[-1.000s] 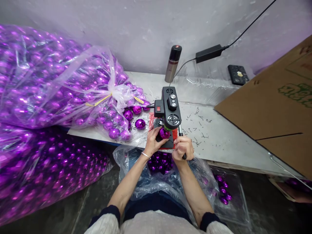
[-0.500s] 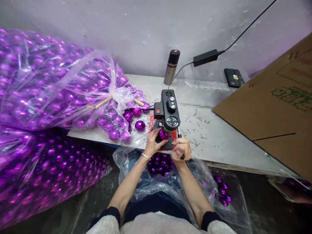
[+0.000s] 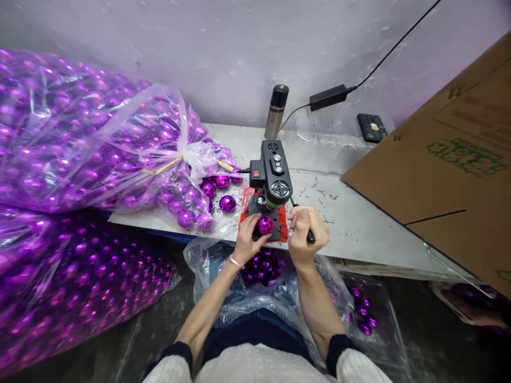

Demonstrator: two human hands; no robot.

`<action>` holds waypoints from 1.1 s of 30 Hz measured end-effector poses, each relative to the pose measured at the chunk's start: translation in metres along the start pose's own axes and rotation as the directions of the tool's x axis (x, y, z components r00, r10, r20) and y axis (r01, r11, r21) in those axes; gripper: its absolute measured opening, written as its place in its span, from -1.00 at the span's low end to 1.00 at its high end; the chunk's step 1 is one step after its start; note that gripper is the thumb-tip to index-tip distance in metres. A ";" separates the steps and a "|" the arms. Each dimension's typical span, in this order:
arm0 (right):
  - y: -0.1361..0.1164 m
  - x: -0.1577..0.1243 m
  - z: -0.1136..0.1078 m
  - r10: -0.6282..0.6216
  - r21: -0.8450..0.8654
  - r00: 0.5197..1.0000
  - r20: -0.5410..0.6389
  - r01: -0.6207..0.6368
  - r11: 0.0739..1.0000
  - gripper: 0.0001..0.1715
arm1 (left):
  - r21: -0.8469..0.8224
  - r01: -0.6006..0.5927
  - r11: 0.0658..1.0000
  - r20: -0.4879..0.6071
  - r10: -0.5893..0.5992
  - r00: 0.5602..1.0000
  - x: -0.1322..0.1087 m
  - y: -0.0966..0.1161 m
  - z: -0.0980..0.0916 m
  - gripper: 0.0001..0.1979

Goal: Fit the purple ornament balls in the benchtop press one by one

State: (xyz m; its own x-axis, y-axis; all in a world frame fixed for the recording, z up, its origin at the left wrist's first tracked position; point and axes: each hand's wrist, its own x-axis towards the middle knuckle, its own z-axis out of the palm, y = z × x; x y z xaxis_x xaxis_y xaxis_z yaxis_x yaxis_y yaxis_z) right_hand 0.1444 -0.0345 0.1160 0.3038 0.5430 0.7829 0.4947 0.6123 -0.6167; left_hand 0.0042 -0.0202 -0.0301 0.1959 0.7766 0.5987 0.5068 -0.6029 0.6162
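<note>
My left hand (image 3: 249, 237) holds a shiny purple faceted ball (image 3: 265, 225) between thumb and fingers, just in front of the head of a small black press machine (image 3: 276, 173). My right hand (image 3: 306, 234) is wrapped round the machine's lever handle (image 3: 311, 238), whose black end pokes out below the fist. Under the machine lies a red mat (image 3: 283, 223). Several loose purple balls (image 3: 227, 203) rest on the table to the left of the machine. More balls lie in an open clear plastic bag (image 3: 223, 306) over my lap.
Big clear bags of purple balls (image 3: 80, 143) fill the left side. A spray can (image 3: 276, 111), a power adapter (image 3: 328, 98) and a phone (image 3: 371, 127) are at the back. A cardboard box (image 3: 435, 175) takes up the right. Dark scraps litter the white table (image 3: 359, 229).
My left hand has drawn the ball out from under the machine's head, towards me. My right hand has moved to the right with the lever handle still in its grip.
</note>
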 end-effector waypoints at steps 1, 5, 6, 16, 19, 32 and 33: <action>0.001 -0.001 -0.001 -0.013 -0.006 1.000 0.009 0.013 1.000 -0.63 | 0.023 -0.052 0.998 0.008 0.052 0.999 -0.010 0.006 -0.002 -0.36; 0.011 -0.012 -0.003 -0.047 -0.022 0.998 0.030 0.048 0.999 -0.63 | 0.041 -0.215 0.976 0.163 0.205 0.965 -0.055 0.030 -0.009 -0.33; 0.013 -0.014 -0.004 -0.053 -0.021 0.998 0.031 0.054 0.998 -0.63 | 0.030 -0.224 0.974 0.203 0.213 0.956 -0.062 0.035 -0.011 -0.32; 0.017 -0.016 0.000 -0.125 -0.008 0.992 0.014 0.125 0.992 -0.63 | 0.501 0.235 0.833 -0.011 -0.265 0.964 0.052 -0.003 -0.058 -0.54; 0.017 -0.017 -0.001 -0.116 -0.013 0.993 0.021 0.117 0.993 -0.64 | 0.691 0.301 0.657 0.133 -0.526 0.840 0.099 -0.013 -0.072 -0.51; 0.002 0.001 -0.001 -0.038 -0.003 0.999 0.031 0.039 0.999 -0.62 | -0.733 0.613 0.296 0.229 -0.741 0.631 0.070 -0.012 -0.054 -0.53; 0.002 0.002 -0.001 -0.037 -0.005 0.999 0.032 0.037 0.999 -0.62 | -0.767 0.589 0.255 0.237 -0.741 0.629 0.064 -0.013 -0.048 -0.52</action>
State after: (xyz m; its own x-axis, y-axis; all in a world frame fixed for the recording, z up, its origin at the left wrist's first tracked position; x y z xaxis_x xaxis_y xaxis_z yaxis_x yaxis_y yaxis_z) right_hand 0.1470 -0.0332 0.1164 0.2594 0.5379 0.8021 0.5101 0.6289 -0.5868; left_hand -0.0299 0.0287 0.0251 -0.0531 0.9781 -0.2011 -0.3995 0.1638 0.9020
